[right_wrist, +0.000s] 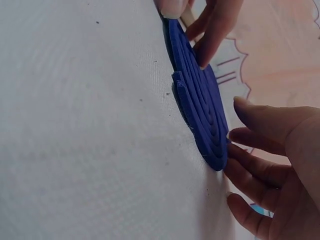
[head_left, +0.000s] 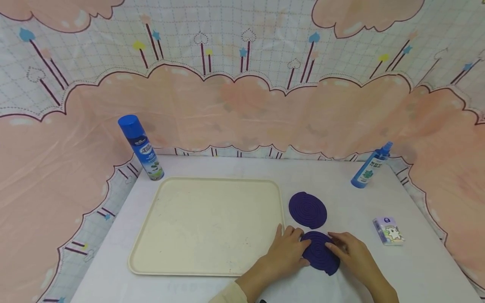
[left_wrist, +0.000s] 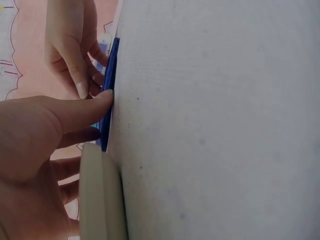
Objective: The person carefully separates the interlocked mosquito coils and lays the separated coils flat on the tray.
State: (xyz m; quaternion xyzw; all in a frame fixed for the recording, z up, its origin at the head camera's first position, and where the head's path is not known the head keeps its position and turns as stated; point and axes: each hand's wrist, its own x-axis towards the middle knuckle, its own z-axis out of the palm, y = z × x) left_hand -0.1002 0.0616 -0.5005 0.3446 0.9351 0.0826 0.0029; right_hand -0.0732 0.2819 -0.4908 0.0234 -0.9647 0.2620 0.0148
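Touching nearer purple coil on white table: left hand, right hand, each grip wide; patterned cloth behind.

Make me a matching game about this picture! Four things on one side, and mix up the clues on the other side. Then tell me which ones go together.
Things:
1. Spray can
2. Tray
3. Small box
4. Near purple disc

Clues:
A. Lies between the left hand and the right hand
B. Has a white cartoon figure printed on it
C. Has a blue cap and stands by the tray's far left corner
D. Is flat, wide and cream-coloured

Right pairs: 1-C, 2-D, 3-B, 4-A
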